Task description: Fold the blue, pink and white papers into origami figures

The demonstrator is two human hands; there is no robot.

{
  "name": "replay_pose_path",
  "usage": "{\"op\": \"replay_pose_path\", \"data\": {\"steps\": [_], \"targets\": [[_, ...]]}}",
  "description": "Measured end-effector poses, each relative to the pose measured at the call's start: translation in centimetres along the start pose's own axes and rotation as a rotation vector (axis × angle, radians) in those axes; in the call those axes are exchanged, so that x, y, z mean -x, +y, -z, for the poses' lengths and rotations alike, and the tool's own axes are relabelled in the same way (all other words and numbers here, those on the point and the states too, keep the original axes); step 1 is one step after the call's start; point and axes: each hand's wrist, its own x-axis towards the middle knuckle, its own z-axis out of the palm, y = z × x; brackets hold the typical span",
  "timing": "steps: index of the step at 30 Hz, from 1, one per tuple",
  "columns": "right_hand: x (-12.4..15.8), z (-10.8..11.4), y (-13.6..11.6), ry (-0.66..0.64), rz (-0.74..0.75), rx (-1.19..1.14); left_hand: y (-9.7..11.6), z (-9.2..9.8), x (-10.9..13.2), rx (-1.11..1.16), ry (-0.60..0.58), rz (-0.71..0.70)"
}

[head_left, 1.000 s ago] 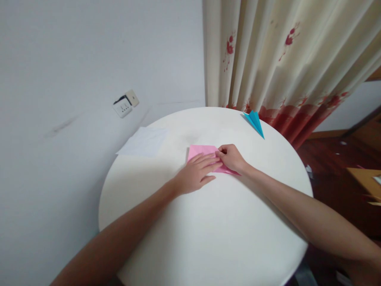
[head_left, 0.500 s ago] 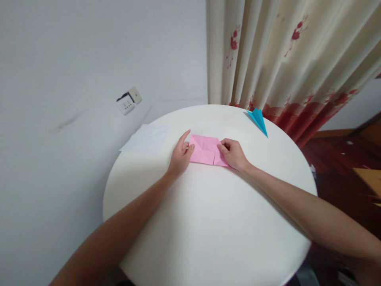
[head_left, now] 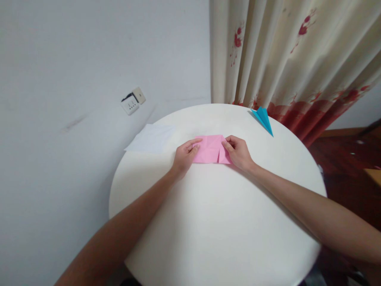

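Observation:
A creased pink sheet of paper [head_left: 210,149], folded into a wide rectangle, lies between my hands over the white table. A slit or open fold edge runs up from its lower side, right of the middle. My left hand [head_left: 185,157] grips the left end, its thumb and index finger on the upper face. At the other end my right hand [head_left: 239,151] pinches the paper's upper right corner between thumb and curled fingers. What the fingers do beneath the sheet is hidden.
A blue paper plane [head_left: 263,120] rests near the back right edge of the round white table [head_left: 226,222]. White paper sheets [head_left: 150,138] lie at the back left. Behind stand a wall with a socket [head_left: 130,104] and a patterned curtain [head_left: 268,51].
My left index finger, stretched upward before, has come down onto the pink paper's upper left corner. The right hand keeps its pinch. The whole view has shifted slightly.

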Motion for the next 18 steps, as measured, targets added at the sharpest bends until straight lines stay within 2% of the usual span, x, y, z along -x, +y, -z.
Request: {"op": "replay_pose_path", "data": {"steps": [6, 11, 15, 18], "targets": [[0.0, 0.1, -0.6, 0.043, 0.002, -0.029, 0.2, 0.1, 0.1, -0.145, -0.115, -0.037], [0.1, 0.1, -0.8, 0.016, 0.035, -0.003, -0.8, 0.2, -0.1, -0.351, -0.075, -0.124], [0.1, -0.1, -0.6, -0.005, 0.065, 0.018, -1.1, 0.1, -0.2, -0.307, -0.027, -0.177], [0.1, -0.4, -0.8, -0.007, 0.071, 0.049, -0.6, -0.1, 0.0, -0.284, -0.104, -0.163]]}}
